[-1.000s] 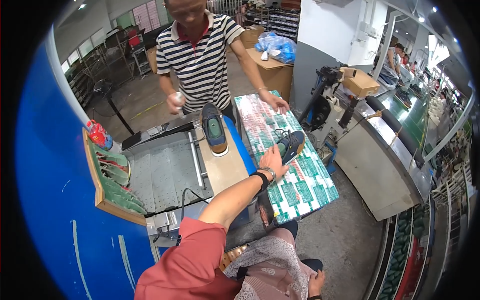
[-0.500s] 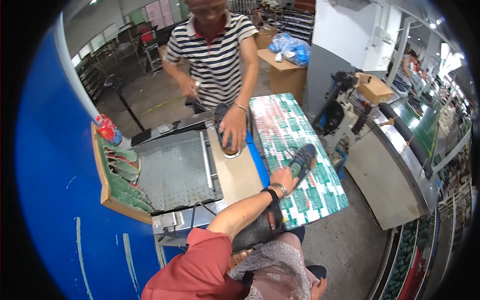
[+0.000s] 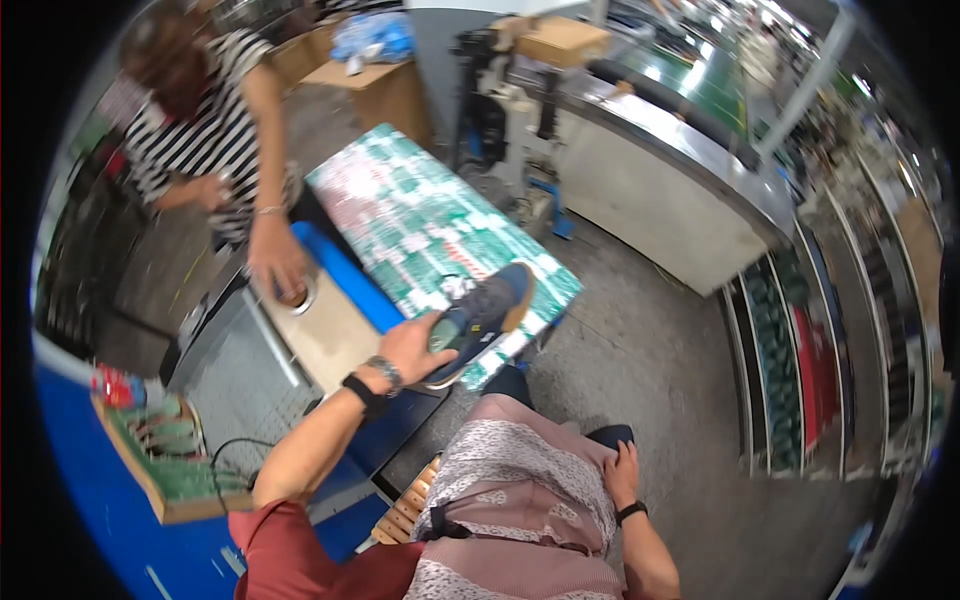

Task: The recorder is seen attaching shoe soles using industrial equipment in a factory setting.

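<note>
My left hand (image 3: 408, 350) is closed on a dark blue sneaker (image 3: 482, 318), gripping it near its ankle opening. A green form fills the opening, white laces show, and the sole is tan at the toe. The shoe is over the near end of a green-and-white patterned board (image 3: 390, 215), its toe pointing away to the right. My right hand (image 3: 622, 475) lies on my lap by the knee, fingers stretched out and holding nothing.
Across from me, a person's hand (image 3: 277, 255) reaches to a white ring (image 3: 304, 296) on a beige panel (image 3: 335, 345). At left are a metal tray (image 3: 225, 350) and a wooden-framed box (image 3: 160, 470). Machinery (image 3: 490, 120) and shoe racks (image 3: 770, 370) stand right.
My view has turned to the right. My left hand has brought the sneaker toward me, to the board's near end. My right hand stays on my lap.
</note>
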Demonstrator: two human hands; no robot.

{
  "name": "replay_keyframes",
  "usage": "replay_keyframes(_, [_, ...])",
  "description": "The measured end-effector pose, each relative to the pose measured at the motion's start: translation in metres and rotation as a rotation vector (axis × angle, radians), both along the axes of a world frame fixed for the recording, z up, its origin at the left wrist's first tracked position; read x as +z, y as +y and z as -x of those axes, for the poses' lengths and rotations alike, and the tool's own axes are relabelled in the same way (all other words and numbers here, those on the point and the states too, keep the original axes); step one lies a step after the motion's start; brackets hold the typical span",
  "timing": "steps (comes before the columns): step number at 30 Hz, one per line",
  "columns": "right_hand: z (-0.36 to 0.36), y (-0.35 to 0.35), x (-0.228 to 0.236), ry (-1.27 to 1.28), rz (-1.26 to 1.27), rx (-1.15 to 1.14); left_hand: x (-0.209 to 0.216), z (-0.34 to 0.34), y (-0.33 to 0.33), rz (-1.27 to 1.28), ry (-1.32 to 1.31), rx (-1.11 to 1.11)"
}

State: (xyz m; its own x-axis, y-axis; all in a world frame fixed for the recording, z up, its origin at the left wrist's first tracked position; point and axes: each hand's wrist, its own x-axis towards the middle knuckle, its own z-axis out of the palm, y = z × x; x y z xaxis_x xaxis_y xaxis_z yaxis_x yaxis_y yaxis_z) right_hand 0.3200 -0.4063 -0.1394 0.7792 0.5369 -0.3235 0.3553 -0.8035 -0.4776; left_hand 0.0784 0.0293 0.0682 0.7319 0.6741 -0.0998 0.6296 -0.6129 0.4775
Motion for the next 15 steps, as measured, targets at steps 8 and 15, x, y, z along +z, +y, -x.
replay_keyframes(8, [-0.011, 0.004, -0.053, 0.167, -0.087, -0.029, 0.001, -0.108, 0.019, 0.009, 0.413, 0.084])
replay_keyframes(15, [-0.071, 0.0, -0.042, 0.449, -0.04, -0.034, -0.006, -0.116, 0.021, 0.087, 0.473, 0.219])
